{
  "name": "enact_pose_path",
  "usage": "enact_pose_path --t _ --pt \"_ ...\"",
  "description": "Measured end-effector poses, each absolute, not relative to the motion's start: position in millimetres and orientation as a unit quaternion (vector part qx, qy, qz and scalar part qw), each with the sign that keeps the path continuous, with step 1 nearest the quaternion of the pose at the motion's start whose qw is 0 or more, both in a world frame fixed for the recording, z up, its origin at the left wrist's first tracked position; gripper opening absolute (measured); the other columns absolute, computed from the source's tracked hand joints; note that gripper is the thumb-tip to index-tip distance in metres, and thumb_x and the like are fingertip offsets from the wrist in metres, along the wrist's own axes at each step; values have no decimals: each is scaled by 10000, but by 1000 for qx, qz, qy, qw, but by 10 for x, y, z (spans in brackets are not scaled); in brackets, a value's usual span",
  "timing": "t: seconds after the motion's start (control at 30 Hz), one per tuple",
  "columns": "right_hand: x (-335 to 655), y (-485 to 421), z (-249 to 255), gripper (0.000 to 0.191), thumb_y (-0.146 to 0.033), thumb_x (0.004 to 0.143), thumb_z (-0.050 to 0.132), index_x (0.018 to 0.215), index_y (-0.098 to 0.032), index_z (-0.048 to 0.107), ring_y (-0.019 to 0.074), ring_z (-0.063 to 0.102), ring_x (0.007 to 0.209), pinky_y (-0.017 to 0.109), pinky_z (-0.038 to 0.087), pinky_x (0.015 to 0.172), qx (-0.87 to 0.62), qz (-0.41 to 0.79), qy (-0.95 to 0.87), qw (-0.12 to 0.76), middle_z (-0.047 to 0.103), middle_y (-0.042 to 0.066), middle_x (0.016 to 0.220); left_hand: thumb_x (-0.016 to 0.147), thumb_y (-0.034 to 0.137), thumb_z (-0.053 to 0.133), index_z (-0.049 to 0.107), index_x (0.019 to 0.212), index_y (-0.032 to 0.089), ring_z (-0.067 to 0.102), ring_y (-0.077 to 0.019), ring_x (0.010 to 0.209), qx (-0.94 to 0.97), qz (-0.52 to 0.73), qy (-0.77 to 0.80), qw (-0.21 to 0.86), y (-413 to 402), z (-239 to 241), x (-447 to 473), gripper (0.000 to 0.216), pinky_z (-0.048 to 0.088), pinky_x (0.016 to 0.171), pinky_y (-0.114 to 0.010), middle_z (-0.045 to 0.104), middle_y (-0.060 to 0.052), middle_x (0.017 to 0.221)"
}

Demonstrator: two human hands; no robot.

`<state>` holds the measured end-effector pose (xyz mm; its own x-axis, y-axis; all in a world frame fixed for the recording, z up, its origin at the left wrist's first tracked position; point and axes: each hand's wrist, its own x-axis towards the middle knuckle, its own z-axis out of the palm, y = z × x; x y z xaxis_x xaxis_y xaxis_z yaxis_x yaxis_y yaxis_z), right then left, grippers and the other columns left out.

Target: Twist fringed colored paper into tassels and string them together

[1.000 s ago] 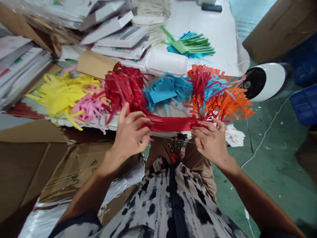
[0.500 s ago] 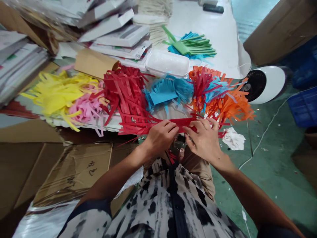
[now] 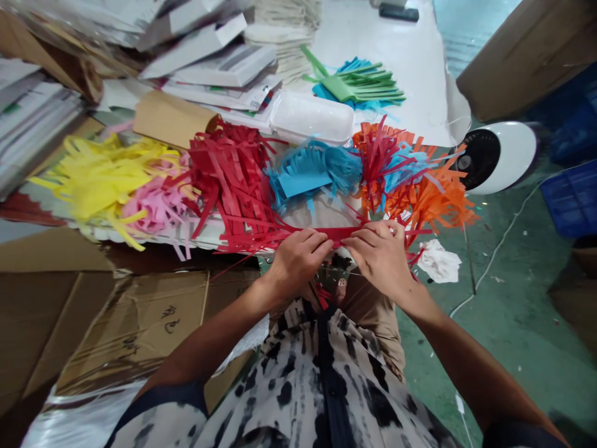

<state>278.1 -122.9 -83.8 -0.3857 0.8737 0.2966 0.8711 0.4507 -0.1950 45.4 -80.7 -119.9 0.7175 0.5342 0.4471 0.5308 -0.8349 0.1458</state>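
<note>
My left hand (image 3: 298, 256) and my right hand (image 3: 379, 255) are close together at the table's near edge, both pinched on a red fringed paper strip (image 3: 261, 235) that runs leftward from my fingers. Just behind lie piles of cut paper fringe: red (image 3: 228, 171), blue (image 3: 313, 169), orange (image 3: 426, 196), pink (image 3: 156, 204) and yellow (image 3: 100, 177).
A white plastic box (image 3: 311, 117) and green and blue fringe (image 3: 361, 84) lie farther back. Stacked papers and boxes (image 3: 219, 59) fill the back left. A white fan (image 3: 494, 155) stands on the green floor at right, with cardboard (image 3: 116, 323) at left.
My left hand slid right along the red strip until it met my right hand. The strip's fringed length now trails out to the left.
</note>
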Motion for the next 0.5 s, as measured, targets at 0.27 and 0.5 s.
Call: enact_pose_path --t 0.27,0.5 --pt "2818 -1099 -771 310 -399 1090 519 946 -233 739 272 599 1030 409 274 833 -613 84 -774 133 793 52 999 1062 362 594 743 922 204 623 -224 879 862 229 442 101 -747 -946 220 258 479 758 -355 762 -53 934" --pt "2677 -989 -820 408 -424 1112 437 895 -201 700 292 569 972 412 237 804 -648 12 -760 48 777 94 911 1062 325 581 679 879 192 571 -231 847 841 220 487 80 -722 -972 317 247 451 775 -374 715 -55 892"
